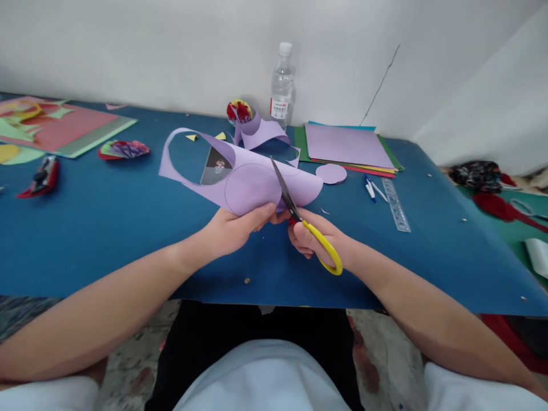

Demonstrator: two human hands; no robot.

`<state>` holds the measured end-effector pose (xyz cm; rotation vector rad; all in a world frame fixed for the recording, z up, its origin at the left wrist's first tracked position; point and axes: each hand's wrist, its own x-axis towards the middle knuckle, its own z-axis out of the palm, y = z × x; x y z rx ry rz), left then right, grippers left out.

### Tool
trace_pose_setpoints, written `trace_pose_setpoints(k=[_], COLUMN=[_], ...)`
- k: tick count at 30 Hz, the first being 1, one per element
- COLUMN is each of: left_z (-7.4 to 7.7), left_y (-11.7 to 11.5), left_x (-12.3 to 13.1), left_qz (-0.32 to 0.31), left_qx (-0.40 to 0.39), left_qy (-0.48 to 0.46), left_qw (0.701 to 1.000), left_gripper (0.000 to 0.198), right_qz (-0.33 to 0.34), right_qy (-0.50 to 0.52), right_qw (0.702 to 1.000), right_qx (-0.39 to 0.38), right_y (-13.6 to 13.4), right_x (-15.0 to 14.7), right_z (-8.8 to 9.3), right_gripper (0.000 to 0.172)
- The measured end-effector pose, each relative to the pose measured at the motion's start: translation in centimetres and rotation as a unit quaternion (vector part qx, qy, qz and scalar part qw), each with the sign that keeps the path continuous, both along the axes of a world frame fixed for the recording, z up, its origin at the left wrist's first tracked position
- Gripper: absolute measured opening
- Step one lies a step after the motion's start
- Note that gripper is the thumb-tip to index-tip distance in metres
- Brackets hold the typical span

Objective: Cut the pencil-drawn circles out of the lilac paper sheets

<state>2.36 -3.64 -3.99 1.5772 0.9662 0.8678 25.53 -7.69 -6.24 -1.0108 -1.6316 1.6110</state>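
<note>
- At the far left of the blue table (128, 211), paper scraps lie on a stack of coloured sheets (92, 130); a red stapler (46, 176) sits nearer, and a folded multicoloured paper piece (124, 149) is just right of it.
- In the middle, the left hand (238, 228) holds a curled purple sheet (265, 185) by its near edge; this grip pinches the paper between thumb and fingers.
- The sheet has a large hole on its left, with a dark rectangular item (213, 166) showing through, and a drawn circle (250, 188) beside it.
- Right of that circle, the scissors (291, 204) point far and slightly left against the paper. The right hand (327, 228) has its grip wrapped around the yellow handle; how far the blades are parted, I cannot tell.
- The curl could let the sheet flex, making the blades stray inside the drawn line. The left fingertips sit close to the blades, so a careless turn might nick them; the thin strip around the hole could tear if tugged.
- Farther right lie a purple disc (331, 173), stacked sheets (349, 145), pens (371, 188) and a clear ruler (395, 205).
</note>
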Motion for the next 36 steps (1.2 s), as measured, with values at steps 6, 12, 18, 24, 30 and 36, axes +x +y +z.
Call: trace_pose_setpoints(k=[6, 12, 18, 24, 30, 36], left_z=[0.3, 0.1, 0.5, 0.2, 0.6, 1.0], left_y=[0.1, 0.1, 0.2, 0.4, 0.2, 0.2], left_x=[-0.3, -0.6, -0.7, -0.9, -0.6, -0.4], left_qz=[0.0, -0.012, -0.07, -0.103, -0.052, -0.049], left_qx=[0.002, 0.005, 0.029, 0.05, 0.037, 0.01], left_qy=[0.026, 0.035, 0.042, 0.037, 0.051, 0.039], left_qw=[1.0, 0.999, 0.996, 0.993, 0.997, 0.998], left_gripper=[0.041, 0.038, 0.039, 0.052, 0.054, 0.049], right_qz=[-0.018, -0.021, 0.014, 0.026, 0.0, -0.012], right_qy=[-0.048, -0.093, -0.164, -0.167, -0.119, -0.091], right_qw=[0.997, 0.993, 0.98, 0.978, 0.988, 0.993], right_qx=[0.056, 0.069, 0.11, 0.123, 0.097, 0.073], right_y=[-0.1, 0.2, 0.7, 0.9, 0.7, 0.3], right_x=[0.3, 0.3, 0.1, 0.2, 0.2, 0.3], right_z=[0.1, 0.8, 1.4, 1.2, 1.0, 0.7], right_gripper=[0.078, 0.069, 0.067, 0.064, 0.07, 0.069])
